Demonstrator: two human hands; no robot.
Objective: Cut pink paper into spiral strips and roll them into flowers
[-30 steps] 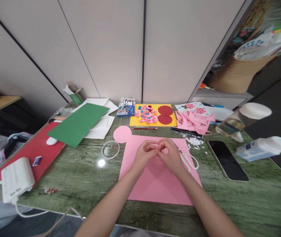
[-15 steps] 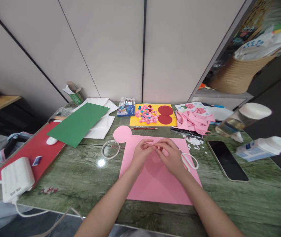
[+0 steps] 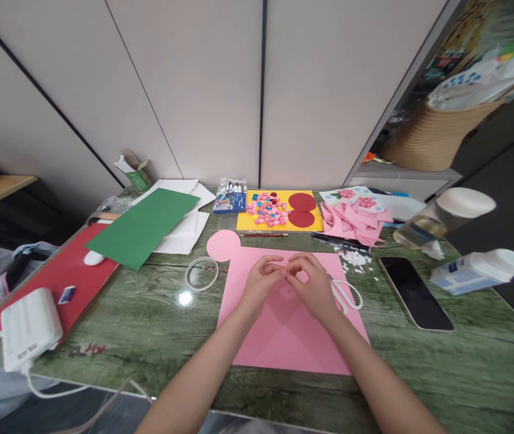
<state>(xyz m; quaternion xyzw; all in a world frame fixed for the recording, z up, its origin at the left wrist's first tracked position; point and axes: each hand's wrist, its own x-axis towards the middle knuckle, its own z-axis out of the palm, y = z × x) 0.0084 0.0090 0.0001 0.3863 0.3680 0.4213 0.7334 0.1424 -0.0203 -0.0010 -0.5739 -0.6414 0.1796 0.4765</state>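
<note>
My left hand (image 3: pixel 261 282) and my right hand (image 3: pixel 313 286) meet fingertip to fingertip above a large pink paper sheet (image 3: pixel 284 328) on the green marble-patterned table (image 3: pixel 148 325). Both hands pinch a tiny pink piece (image 3: pixel 289 272) between thumbs and forefingers; its shape is too small to make out. White-handled scissors (image 3: pixel 347 295) lie just right of my right hand, partly hidden by it. A pink paper circle (image 3: pixel 223 245) lies at the sheet's upper left corner.
A tape ring (image 3: pixel 202 273) lies left of the sheet. A yellow sheet (image 3: pixel 247 223) with small coloured balls and red circles, pink scraps (image 3: pixel 351 220), a phone (image 3: pixel 416 293), two white-capped bottles (image 3: pixel 478 271), green paper (image 3: pixel 143 226), a red board (image 3: pixel 58 277) and a white power bank (image 3: pixel 31 328) surround it.
My fingertips shifted slightly while working the small pink piece; the hands stay over the same spot on the sheet.
</note>
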